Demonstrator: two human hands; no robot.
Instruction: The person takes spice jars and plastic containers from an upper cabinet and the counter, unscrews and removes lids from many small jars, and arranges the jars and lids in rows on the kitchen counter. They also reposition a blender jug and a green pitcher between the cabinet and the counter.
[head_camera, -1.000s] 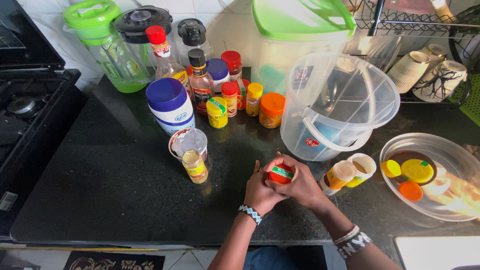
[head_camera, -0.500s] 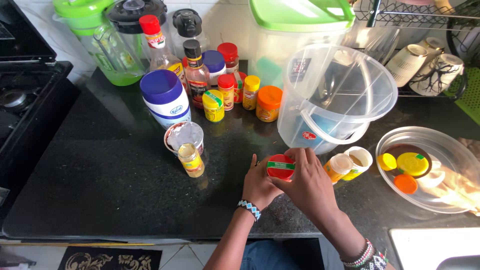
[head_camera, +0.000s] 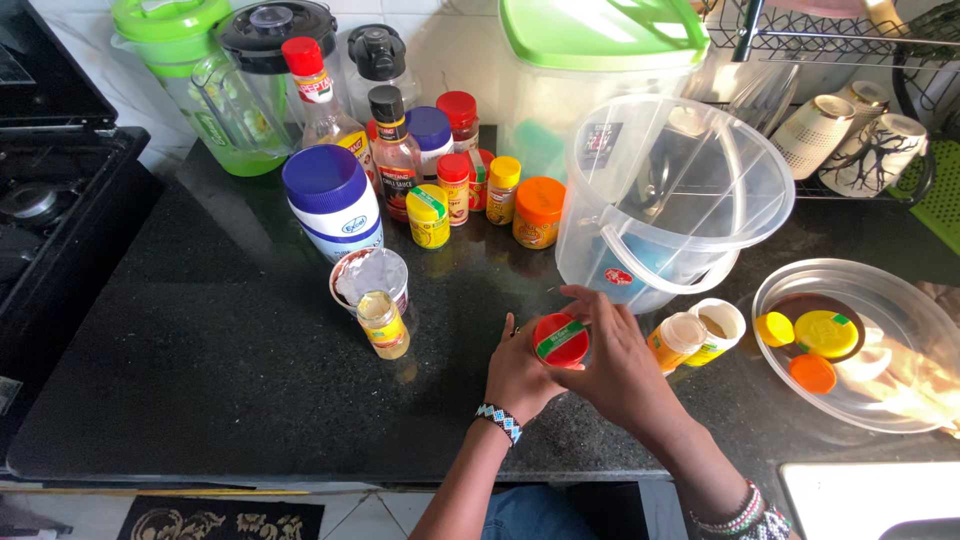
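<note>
Both hands meet over the black counter (head_camera: 200, 370), around one small jar with a red lid (head_camera: 560, 340). Left hand (head_camera: 520, 375) is curled around the body of this jar from the left side, so the jar itself is almost hidden and only the lid, with a green and white band across it, shows. Right hand (head_camera: 620, 370) comes from the right, its fingers closed on the rim of the lid, the thumb at the near side. The lid looks a little tilted; if it sits tight on the jar or is already loose, I cannot tell.

Just beside the right hand, to the right, two small open jars (head_camera: 700, 335) stand together, one with yellow label. Further right is a clear plastic bowl (head_camera: 900, 400) with three loose lids (head_camera: 815, 345) inside, two yellow and one orange. Behind the hands stands a clear plastic bucket (head_camera: 670, 200), tilted towards the viewer. To the left of the hands, a small open spice jar (head_camera: 383, 325) stands against a round tub with foil cover (head_camera: 370, 275). More bottles and jars (head_camera: 440, 180) are in a group at the back near the wall
</note>
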